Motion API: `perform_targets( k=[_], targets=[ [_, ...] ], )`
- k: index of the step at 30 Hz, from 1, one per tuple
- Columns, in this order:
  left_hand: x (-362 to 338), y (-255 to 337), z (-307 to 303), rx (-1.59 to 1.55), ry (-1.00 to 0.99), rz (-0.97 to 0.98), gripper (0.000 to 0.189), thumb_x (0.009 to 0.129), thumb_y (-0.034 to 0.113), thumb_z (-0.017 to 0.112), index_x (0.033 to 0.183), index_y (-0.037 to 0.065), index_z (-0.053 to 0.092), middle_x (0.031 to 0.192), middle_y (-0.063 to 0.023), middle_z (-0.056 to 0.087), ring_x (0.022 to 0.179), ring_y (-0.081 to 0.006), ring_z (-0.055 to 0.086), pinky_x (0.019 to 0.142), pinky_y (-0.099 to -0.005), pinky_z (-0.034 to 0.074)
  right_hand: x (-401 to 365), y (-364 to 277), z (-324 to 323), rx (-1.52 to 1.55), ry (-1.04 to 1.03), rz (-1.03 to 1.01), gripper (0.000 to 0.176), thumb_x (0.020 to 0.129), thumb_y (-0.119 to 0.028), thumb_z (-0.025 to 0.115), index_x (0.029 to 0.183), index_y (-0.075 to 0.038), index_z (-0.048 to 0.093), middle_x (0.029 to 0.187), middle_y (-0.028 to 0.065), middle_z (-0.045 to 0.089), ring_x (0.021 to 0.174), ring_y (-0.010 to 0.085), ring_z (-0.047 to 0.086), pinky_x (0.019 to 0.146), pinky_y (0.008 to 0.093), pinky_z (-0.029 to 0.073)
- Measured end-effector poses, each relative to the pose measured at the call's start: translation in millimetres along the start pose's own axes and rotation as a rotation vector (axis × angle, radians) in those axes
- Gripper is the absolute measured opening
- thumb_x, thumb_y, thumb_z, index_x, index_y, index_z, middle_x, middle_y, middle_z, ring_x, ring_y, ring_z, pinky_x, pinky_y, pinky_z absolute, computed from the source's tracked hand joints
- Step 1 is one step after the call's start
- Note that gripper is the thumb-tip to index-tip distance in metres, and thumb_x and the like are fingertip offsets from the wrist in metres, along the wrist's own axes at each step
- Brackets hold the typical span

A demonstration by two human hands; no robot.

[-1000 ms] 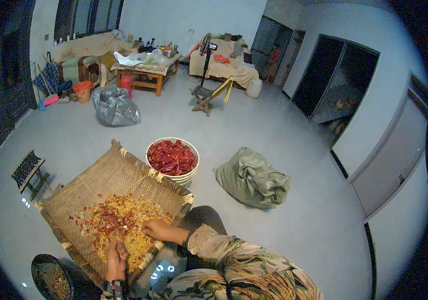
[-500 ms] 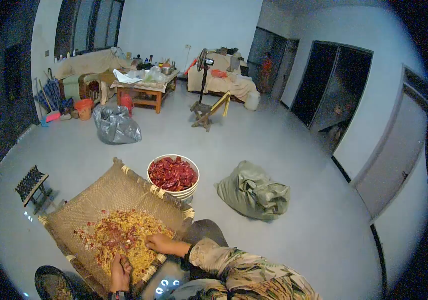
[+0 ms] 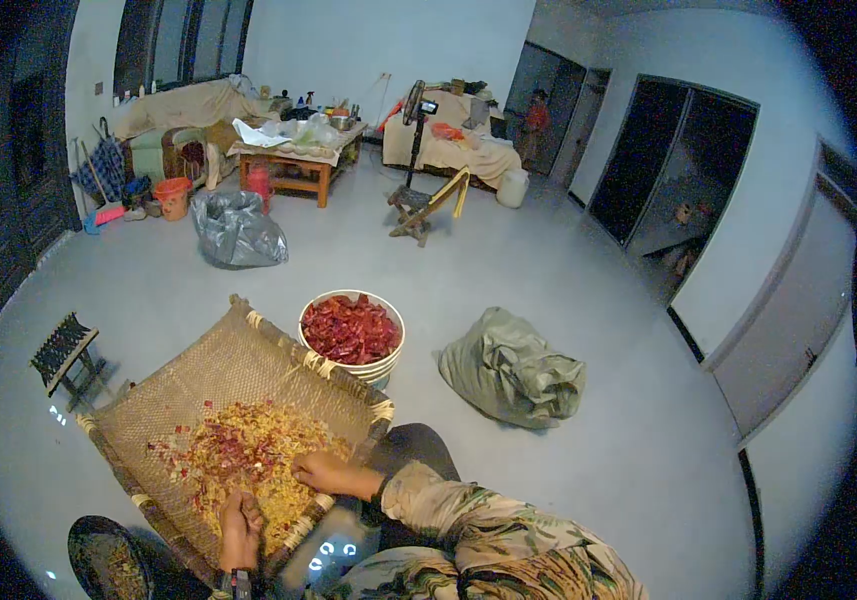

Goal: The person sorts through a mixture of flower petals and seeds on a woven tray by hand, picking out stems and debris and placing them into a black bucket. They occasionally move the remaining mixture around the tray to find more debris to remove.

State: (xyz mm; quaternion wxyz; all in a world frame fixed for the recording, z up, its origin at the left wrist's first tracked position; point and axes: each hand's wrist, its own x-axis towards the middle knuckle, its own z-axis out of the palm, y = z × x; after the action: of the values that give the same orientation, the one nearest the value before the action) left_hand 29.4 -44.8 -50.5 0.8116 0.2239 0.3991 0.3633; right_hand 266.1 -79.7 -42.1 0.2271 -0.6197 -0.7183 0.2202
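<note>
A large woven bamboo tray (image 3: 218, 370) lies tilted across my lap and the floor, with a heap of cut red chilli pieces and yellow seeds (image 3: 238, 455) on its near half. My right hand (image 3: 320, 472) rests on the heap near the tray's near rim, fingers spread into the pieces. My left hand (image 3: 240, 527) is at the tray's near corner with its fingers curled closed; whether it pinches some pieces is too small to tell. A white bucket (image 3: 384, 365) full of dried red chillies (image 3: 351, 328) stands just beyond the tray's far rim.
A dark bowl (image 3: 106, 560) with scraps sits at my lower left. A small black stool (image 3: 65, 348) stands to the left. A filled green sack (image 3: 511, 368) lies to the right, a grey sack (image 3: 238, 230) farther back. Table, standing fan, sofas and a person in a doorway are at the far end.
The view shifted slightly. Both hands stayed on the chilli heap, working small movements among the pieces; the tray and bucket have not moved.
</note>
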Motion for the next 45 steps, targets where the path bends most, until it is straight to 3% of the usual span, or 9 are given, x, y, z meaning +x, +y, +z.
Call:
perform_targets(
  k=[14,15,18,21,24,26,27,36,45],
  targets=[
    [-19,10,23,0.152,0.114,0.147,0.024,0.089,0.028,0.048,0.068,0.016,0.046,0.056,0.0047,0.041,0.043,-0.0059,0.036,0.035,-0.0211,0.025,6,32,30,-0.023,0.027,-0.07,0.024,0.082,-0.027,0.053,0.088,-0.004,0.057,0.08,0.0188,0.058,0.077,0.0368,0.058,0.067,0.046,0.045],
    [-20,10,18,0.14,-0.003,0.165,0.024,0.089,0.028,0.049,0.068,0.017,0.046,0.056,0.0055,0.041,0.043,-0.0054,0.035,0.035,-0.0208,0.024,2,19,20,0.008,-0.022,-0.012,0.025,0.082,-0.027,0.053,0.091,-0.004,0.058,0.083,0.0189,0.059,0.078,0.0367,0.058,0.068,0.0454,0.046],
    [-14,13,14,0.224,0.088,0.221,0.022,0.089,0.027,0.05,0.069,0.018,0.046,0.055,0.0068,0.04,0.042,-0.005,0.034,0.036,-0.0205,0.024,3,16,13,-0.048,-0.044,0.09,0.028,0.083,-0.028,0.053,0.099,-0.005,0.06,0.089,0.0194,0.061,0.081,0.0364,0.059,0.069,0.0435,0.047],
    [-15,22,15,0.02,0.073,0.055,0.018,0.089,0.025,0.05,0.073,0.016,0.048,0.055,0.0059,0.041,0.041,-0.0055,0.035,0.036,-0.0206,0.025,5,-4,-7,-0.155,-0.085,0.148,0.03,0.083,-0.031,0.054,0.098,-0.006,0.062,0.087,0.0184,0.063,0.079,0.0349,0.061,0.068,0.042,0.047],
    [21,7,-20,-0.142,0.03,0.064,0.017,0.089,0.025,0.05,0.077,0.013,0.049,0.061,0.0035,0.045,0.046,-0.0065,0.04,0.038,-0.0204,0.027,8,-6,-11,0.166,0.021,0.132,0.03,0.082,-0.031,0.055,0.088,-0.002,0.063,0.085,0.0199,0.062,0.079,0.0357,0.06,0.071,0.0452,0.046],
    [3,19,-1,-0.115,0.063,0.136,0.017,0.089,0.024,0.049,0.079,0.011,0.049,0.064,0.0026,0.045,0.048,-0.0071,0.04,0.039,-0.0204,0.029,19,13,-6,0.101,-0.033,0.212,0.029,0.083,-0.029,0.056,0.093,-0.002,0.062,0.087,0.0207,0.063,0.081,0.035,0.06,0.073,0.0416,0.047],
    [-5,27,5,-0.104,0.05,0.151,0.017,0.09,0.024,0.049,0.079,0.01,0.049,0.065,0.0024,0.045,0.049,-0.0072,0.041,0.04,-0.0205,0.03,23,14,-9,0.047,0.0,0.119,0.024,0.083,-0.025,0.057,0.092,-0.003,0.062,0.078,0.0163,0.063,0.067,0.0245,0.06,0.063,0.0347,0.046],
    [-2,27,-4,-0.089,-0.04,0.208,0.018,0.091,0.025,0.046,0.082,0.01,0.05,0.066,0.003,0.043,0.052,-0.0069,0.04,0.044,-0.0217,0.032,65,11,-10,-0.192,-0.031,0.015,0.023,0.076,-0.023,0.064,0.085,-0.002,0.061,0.081,0.0191,0.062,0.076,0.0349,0.06,0.067,0.0416,0.046],
    [4,23,-1,-0.118,0.041,0.154,0.019,0.09,0.027,0.047,0.08,0.011,0.049,0.062,0.0042,0.043,0.051,-0.0073,0.04,0.044,-0.0226,0.031,70,13,16,-0.401,-0.089,0.129,0.02,0.077,-0.026,0.063,0.086,-0.008,0.064,0.083,0.0179,0.063,0.077,0.035,0.059,0.068,0.0425,0.046]
  ],
)
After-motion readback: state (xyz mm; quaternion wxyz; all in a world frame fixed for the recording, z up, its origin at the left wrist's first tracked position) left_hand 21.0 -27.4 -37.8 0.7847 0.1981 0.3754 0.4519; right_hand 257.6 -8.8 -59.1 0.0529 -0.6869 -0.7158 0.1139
